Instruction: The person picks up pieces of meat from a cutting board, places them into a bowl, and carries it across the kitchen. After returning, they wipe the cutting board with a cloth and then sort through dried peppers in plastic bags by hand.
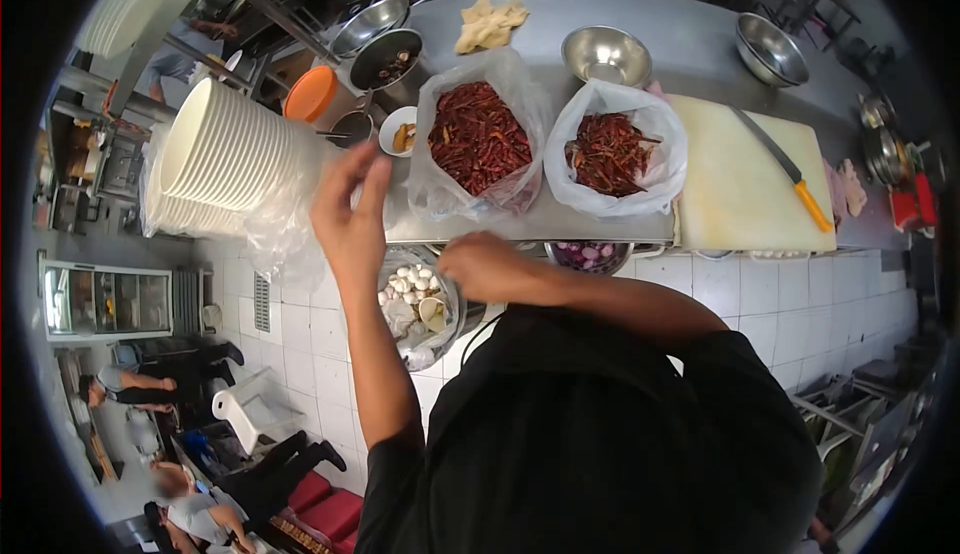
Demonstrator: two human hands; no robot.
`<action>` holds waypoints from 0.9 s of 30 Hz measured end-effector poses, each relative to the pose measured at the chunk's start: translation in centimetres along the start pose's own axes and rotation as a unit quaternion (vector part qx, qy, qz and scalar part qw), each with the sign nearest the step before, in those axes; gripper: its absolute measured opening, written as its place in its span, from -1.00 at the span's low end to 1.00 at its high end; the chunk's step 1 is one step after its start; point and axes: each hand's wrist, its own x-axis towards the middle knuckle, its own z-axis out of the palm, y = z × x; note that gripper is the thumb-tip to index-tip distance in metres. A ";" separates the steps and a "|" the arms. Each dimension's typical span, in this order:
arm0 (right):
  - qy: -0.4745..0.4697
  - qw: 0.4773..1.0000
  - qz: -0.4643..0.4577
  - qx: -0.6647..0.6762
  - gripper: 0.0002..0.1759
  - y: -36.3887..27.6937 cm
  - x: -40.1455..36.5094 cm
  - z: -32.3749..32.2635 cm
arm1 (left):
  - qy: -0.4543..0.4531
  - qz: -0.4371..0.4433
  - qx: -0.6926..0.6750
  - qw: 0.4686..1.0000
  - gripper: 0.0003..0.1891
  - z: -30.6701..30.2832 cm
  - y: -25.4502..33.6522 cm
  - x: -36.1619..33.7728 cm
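Observation:
My left hand (352, 199) is raised at the left end of the steel counter, fingers apart, with nothing visible between them. It is nearest a small white bowl (399, 132) with brown pieces in it and a small metal pot (353, 130). At the counter's front edge, my right hand (482, 264) is blurred and its fingertips are hidden. It sits just below a clear plastic bag of dried red chilies (480, 139). A second, white bag holds more dried chilies (610, 154). Under the hands, a tub of garlic bulbs (410, 284) stands below counter level.
Stacked white containers (235, 144) in plastic lean at the left. On the right, a yellow-handled knife (790, 169) lies on a white cutting board (730, 194). Steel bowls (606, 54) stand behind. A bowl of purple onions (588, 257) sits under the counter edge. Several people are at lower left.

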 end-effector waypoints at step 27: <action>0.332 0.896 0.178 -0.237 -0.80 17.0 -9.2 -12.8 | -0.136 -0.109 -0.123 0.977 -0.80 1.1 -4.1 -8.2</action>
